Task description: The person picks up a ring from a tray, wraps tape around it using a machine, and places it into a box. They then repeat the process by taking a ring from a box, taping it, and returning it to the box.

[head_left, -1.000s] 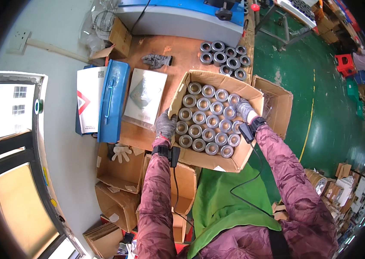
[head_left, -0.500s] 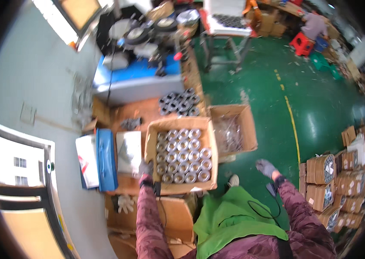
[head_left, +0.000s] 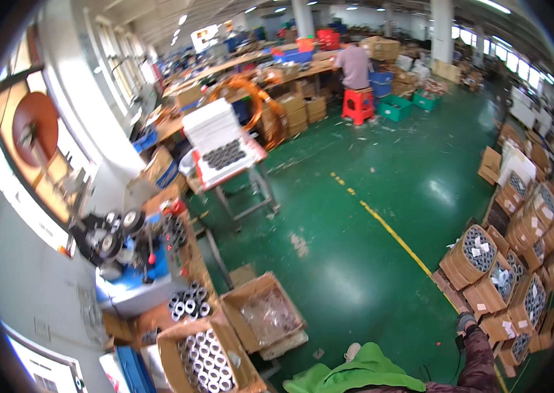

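My right hand [head_left: 465,321], in a grey glove, hangs at the lower right beside the stacked cartons [head_left: 500,324]. It shows small, and I cannot make out whether its fingers are apart or whether it touches a carton. My left hand is out of view. At the lower left, an open cardboard box [head_left: 171,335] holds rows of metal rings [head_left: 206,360] on a workbench [head_left: 149,316]. More loose metal rings [head_left: 189,301] stand just beyond that box.
Beside the bench is an open carton [head_left: 243,296] with clear plastic inside. A machine with black wheels [head_left: 110,245] stands beyond the rings. Farther off are a metal-legged stand [head_left: 244,196] and a person [head_left: 354,67] near a red stool [head_left: 358,106]. Cartons of parts line the right side.
My view has swung up and to the right, bringing in more of the workshop. The ring box now sits lower left. My left hand has left the picture; my right is beside the cartons.
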The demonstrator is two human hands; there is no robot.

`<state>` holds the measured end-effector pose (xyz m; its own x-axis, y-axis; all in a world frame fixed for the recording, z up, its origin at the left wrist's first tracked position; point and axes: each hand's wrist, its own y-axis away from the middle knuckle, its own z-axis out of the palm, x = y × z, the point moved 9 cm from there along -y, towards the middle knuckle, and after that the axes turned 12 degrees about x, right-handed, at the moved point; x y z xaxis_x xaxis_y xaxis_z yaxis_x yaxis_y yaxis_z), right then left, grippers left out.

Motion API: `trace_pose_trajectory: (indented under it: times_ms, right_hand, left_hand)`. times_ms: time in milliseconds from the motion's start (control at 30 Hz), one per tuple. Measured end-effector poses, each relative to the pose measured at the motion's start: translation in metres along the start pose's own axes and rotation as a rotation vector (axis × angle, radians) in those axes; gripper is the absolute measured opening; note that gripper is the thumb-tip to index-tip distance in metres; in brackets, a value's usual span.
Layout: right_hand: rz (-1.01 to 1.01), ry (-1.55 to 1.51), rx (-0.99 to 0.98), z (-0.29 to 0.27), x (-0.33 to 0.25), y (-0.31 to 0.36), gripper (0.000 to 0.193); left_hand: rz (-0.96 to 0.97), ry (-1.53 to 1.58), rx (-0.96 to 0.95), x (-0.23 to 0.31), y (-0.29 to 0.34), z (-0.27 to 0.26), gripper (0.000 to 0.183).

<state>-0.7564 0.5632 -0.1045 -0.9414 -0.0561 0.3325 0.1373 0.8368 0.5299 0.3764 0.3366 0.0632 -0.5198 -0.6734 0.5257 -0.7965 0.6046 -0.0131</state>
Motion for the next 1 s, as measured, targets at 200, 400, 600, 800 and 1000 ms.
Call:
trace_pose_trajectory:
  times_ms: [200,400,600,800,1000]
  right_hand:
    - [0.294,-0.327,-0.201,-0.062,-0.023,-0.072,0.036]
    - [-0.300,-0.375,-0.101,-0.163,-0.215,-0.201,0.040]
    - [0.027,-0.846,-0.036,-0.342,-0.237,-0.271,0.035]
    - [0.000,-1.225,-0.045,-0.346,-0.208,-0.377,0.020]
    - [-0.888,0.228,0.139,-0.408,-0.253,-0.412,0.026]
  left_hand:
    - [0.242,-0.011,0.055,0.215,-0.013,0.069,0.049]
    - [0.335,-0.052,0.121,0.324,-0.055,0.109,0.048]
    - [0.343,-0.145,0.151,0.339,-0.109,0.154,0.048]
    - [-0.051,-0.334,0.195,0.163,-0.049,0.119,0.047]
    - [-0.556,-0.651,0.229,0.003,0.150,0.012,0.046]
